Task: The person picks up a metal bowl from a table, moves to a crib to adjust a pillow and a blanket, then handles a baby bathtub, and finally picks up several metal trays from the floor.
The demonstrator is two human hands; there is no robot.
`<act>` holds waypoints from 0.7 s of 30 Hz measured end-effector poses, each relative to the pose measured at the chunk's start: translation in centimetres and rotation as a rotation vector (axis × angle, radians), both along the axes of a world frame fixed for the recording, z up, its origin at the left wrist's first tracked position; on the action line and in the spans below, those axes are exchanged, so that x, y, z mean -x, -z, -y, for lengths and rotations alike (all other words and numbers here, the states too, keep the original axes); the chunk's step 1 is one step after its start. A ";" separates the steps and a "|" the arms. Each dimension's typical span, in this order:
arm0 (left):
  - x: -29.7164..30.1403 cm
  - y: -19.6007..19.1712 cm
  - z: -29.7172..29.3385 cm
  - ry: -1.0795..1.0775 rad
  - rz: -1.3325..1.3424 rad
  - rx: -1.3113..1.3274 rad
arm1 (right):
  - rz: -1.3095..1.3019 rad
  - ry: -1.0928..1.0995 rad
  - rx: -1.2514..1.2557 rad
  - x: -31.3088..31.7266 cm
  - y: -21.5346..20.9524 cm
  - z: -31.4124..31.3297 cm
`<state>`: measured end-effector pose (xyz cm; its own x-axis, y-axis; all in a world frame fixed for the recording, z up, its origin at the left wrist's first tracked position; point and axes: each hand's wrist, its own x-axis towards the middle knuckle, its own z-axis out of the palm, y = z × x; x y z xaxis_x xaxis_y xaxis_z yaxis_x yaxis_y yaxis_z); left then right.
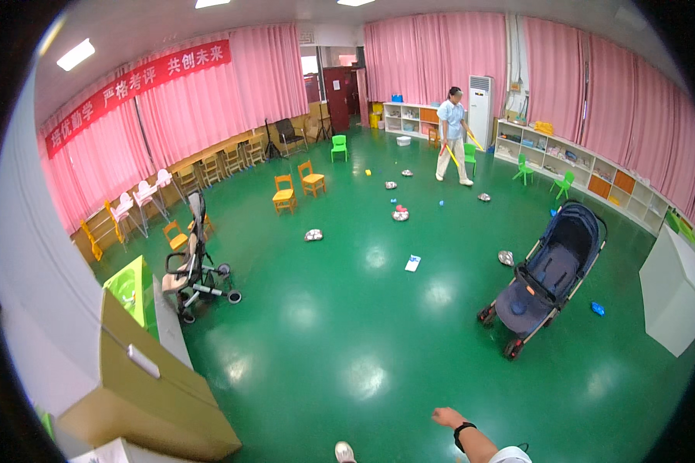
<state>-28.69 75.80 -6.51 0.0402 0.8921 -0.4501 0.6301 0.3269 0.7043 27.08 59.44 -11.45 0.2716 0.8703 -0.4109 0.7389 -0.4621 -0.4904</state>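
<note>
My right hand (pixel 446 417) reaches in from the lower edge with a dark band on its wrist. Its fingers look loosely curled together, and no object shows in or against them. Only green floor lies around that hand. Out of view is my left hand. One of my shoes, pale in colour (pixel 344 451), shows at the bottom edge. Nearest to my right hand among the larger things is a dark blue stroller (pixel 544 282), standing apart from it to the right.
A beige stroller (pixel 195 266) stands left, beside a wooden cabinet (pixel 154 386). Crumpled silver bundles (pixel 313 234), a white-and-blue packet (pixel 412 263) and a blue item (pixel 598 309) lie on the floor. Farther off, a person (pixel 452 135) carries yellow-and-red sticks near small chairs (pixel 312 179) and low shelves (pixel 587 166).
</note>
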 end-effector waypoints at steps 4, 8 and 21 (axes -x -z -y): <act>-3.2 1.9 -11.0 -0.007 0.062 0.022 | -0.075 0.082 -0.151 -1.8 -3.2 -10.0; -7.0 1.9 -22.6 -0.029 0.187 0.043 | 0.006 0.286 -0.073 -5.7 0.5 -9.5; -24.5 1.0 -52.3 0.082 0.299 0.080 | -0.090 0.432 0.766 -9.2 3.3 -6.5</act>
<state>-4.21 128.06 -7.51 0.2518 0.8426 -0.4760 0.4258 0.3452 0.8364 36.27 65.96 -14.71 0.4517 0.1757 -0.8747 0.3971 -0.9176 0.0207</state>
